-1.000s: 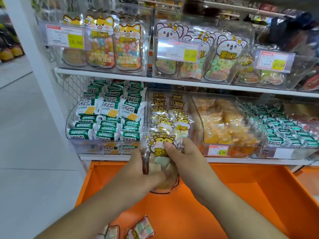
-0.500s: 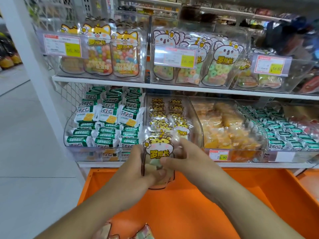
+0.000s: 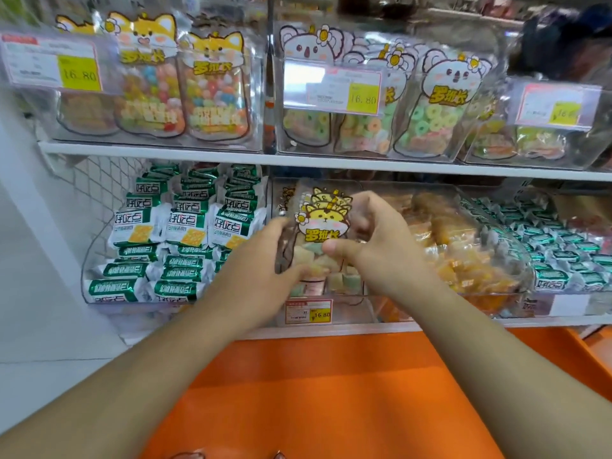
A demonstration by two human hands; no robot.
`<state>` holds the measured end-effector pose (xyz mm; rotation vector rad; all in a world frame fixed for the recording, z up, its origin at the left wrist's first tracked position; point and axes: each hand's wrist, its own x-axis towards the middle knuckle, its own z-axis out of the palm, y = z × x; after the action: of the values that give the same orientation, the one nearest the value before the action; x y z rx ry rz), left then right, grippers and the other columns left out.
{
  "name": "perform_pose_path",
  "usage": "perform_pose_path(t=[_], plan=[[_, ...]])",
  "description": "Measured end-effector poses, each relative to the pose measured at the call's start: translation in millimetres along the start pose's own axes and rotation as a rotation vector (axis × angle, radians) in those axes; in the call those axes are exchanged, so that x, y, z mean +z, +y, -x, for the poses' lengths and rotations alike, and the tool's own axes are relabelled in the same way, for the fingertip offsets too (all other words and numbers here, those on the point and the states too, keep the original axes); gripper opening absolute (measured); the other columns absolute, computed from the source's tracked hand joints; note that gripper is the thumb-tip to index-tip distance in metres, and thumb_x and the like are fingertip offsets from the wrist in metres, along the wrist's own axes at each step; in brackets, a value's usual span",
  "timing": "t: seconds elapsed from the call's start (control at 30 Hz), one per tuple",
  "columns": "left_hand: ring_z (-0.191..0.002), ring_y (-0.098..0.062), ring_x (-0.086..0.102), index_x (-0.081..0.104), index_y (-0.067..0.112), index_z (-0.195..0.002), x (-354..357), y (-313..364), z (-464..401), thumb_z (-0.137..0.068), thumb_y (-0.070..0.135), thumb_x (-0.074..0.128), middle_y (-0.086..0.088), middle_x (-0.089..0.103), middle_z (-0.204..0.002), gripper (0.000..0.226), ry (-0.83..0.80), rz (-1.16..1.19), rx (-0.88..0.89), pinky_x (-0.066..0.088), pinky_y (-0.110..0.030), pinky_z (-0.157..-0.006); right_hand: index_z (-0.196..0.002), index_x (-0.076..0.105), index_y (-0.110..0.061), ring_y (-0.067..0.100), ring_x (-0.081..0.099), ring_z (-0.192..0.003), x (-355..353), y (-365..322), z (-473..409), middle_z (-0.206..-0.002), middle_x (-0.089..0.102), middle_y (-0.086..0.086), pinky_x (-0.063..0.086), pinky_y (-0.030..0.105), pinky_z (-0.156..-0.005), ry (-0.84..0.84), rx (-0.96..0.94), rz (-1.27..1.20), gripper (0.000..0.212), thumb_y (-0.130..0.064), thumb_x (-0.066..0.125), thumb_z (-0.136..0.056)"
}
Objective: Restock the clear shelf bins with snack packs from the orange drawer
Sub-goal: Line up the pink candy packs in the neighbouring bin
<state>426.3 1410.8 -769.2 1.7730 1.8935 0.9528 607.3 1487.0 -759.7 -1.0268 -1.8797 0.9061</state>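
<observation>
Both hands up at the lower shelf (image 3: pixel 331 327), holding one snack pack (image 3: pixel 323 240) between them, higher than half a second ago, when it hung in front of the shelf lip over the orange drawer (image 3: pixel 331 392). Pack now sits upright at the front of the middle clear bin (image 3: pixel 351 301), its cat-face label facing out, with like packs ranked behind it. Left hand (image 3: pixel 265 260) grips the pack's left edge, fingers curled round it, thumb on the lower front. Right hand (image 3: pixel 374 240) pinches the right side, thumb (image 3: pixel 337 248) pressed on the front over the pale cubes, fingers curled behind the pack. Bin's price tag (image 3: pixel 308 312), hidden behind the hands earlier, shows below the pack at the bin's front edge. View has closed in on the shelving since the earlier frame; loose packs seen at the drawer's near edge are now down to slivers at the bottom border. Left bin (image 3: pixel 99 260) holds green-and-white wrapped biscuits (image 3: pixel 185 220) stacked in rows. Right of the middle bin, orange-yellow sweets (image 3: pixel 463 260), then more green-wrapped pieces (image 3: pixel 563 246). Upper shelf (image 3: pixel 165 150) carries fox-label candy bags (image 3: pixel 215 87) at left, koala-label ring gummies (image 3: pixel 440 104) at centre-right. Drawer floor bare orange under the forearms.
</observation>
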Motion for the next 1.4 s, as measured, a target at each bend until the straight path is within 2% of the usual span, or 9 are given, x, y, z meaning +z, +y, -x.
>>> perform_pose_path(t=[0.1,0.2,0.37,0.57,0.77,0.9,1.17,1.3,1.4], plan=[[-0.102,-0.017,0.056,0.048,0.032,-0.137,4.9,-10.3,-4.3,-0.094,0.046,0.074,0.011,0.059,-0.105,0.052,0.039,-0.151,-0.005,0.044,-0.031,-0.077,-0.099,0.054,-0.015,0.004,0.067,-0.074,7.4,12.4,-8.8,-0.081,0.069,-0.004,0.057,0.025,-0.073,-0.035,0.018,0.017,0.042,-0.002,0.088,-0.078],[-0.115,-0.021,0.046,0.049,0.033,-0.135,13.4,-15.0,-5.8,-0.093,0.051,0.072,0.014,0.043,-0.107,0.051,0.083,-0.255,0.011,0.037,-0.037,-0.089,-0.106,0.055,-0.011,0.017,0.07,-0.076,8.2,24.5,-13.7,-0.083,0.065,0.007,0.064,0.045,-0.078,-0.051,0.038,0.012,0.046,-0.004,0.09,-0.077],[-0.126,-0.024,0.034,0.03,0.044,-0.153,19.7,-18.5,-6.2,-0.085,0.054,0.078,0.007,0.038,-0.126,0.084,0.071,-0.198,-0.035,0.032,-0.037,-0.094,-0.093,0.05,-0.017,0.001,0.051,-0.058,4.5,42.1,-12.4,-0.062,0.048,-0.019,0.052,0.023,-0.059,-0.111,0.079,0.057,0.046,-0.002,0.09,-0.077],[-0.137,-0.02,0.027,0.011,0.042,-0.16,21.4,-25.1,-11.3,-0.089,0.049,0.077,0.018,0.048,-0.143,0.098,0.075,-0.204,0.022,0.029,-0.043,-0.107,-0.091,0.049,-0.037,-0.002,0.056,-0.063,20.5,59.1,-7.0,-0.068,0.061,-0.02,0.052,0.032,-0.064,-0.248,0.163,0.156,0.05,-0.023,0.094,-0.076],[-0.134,-0.015,0.03,0.046,0.041,-0.142,24.2,-34.3,-10.6,-0.091,0.057,0.068,0.019,0.054,-0.139,0.057,0.109,-0.478,0.207,0.024,-0.037,-0.103,-0.097,0.057,-0.018,0.002,0.052,-0.065,16.1,52.2,-3.6,-0.08,0.061,-0.007,0.047,0.015,-0.061,-0.319,0.176,0.233,0.035,-0.028,0.088,-0.084],[-0.125,-0.02,0.04,0.061,0.037,-0.129,27.1,-43.9,-12.0,-0.083,0.051,0.08,0.015,0.058,-0.131,0.052,0.141,-0.564,0.259,0.035,-0.042,-0.099,-0.108,0.059,-0.022,0.011,0.058,-0.082,12.3,51.8,-8.7,-0.105,0.068,0.008,0.055,0.04,-0.08,-0.23,0.22,0.132,0.038,-0.035,0.085,-0.082],[-0.12,-0.022,0.046,0.069,0.036,-0.123,31.6,-50.5,-13.3,-0.079,0.053,0.083,0.016,0.062,-0.124,0.049,0.177,-0.628,0.289,0.029,-0.041,-0.095,-0.143,0.05,-0.032,0.008,0.059,-0.109,13.3,42.5,-6.8,-0.127,0.051,-0.012,0.053,0.035,-0.091,-0.208,0.278,0.155,0.062,-0.036,0.079,-0.088],[-0.122,-0.025,0.046,0.069,0.034,-0.126,31.7,-50.3,-12.6,-0.083,0.053,0.078,0.013,0.062,-0.128,0.048,0.165,-0.684,0.302,0.028,-0.043,-0.1,-0.145,0.052,-0.036,-0.015,0.06,-0.1,8.7,40.6,-4.8,-0.124,0.057,-0.022,0.041,0.01,-0.078,-0.242,0.313,0.065,0.054,-0.033,0.073,-0.095],[-0.125,-0.028,0.045,0.069,0.033,-0.129,30.3,-48.7,-11.2,-0.086,0.053,0.074,0.01,0.062,-0.132,0.048,0.145,-0.707,0.294,0.028,-0.046,-0.103,-0.127,0.064,-0.031,0.012,0.062,-0.119,8.1,41.1,-8.8,-0.129,0.064,-0.005,0.048,0.024,-0.092,-0.224,0.324,0.0,0.043,-0.033,0.077,-0.086]])
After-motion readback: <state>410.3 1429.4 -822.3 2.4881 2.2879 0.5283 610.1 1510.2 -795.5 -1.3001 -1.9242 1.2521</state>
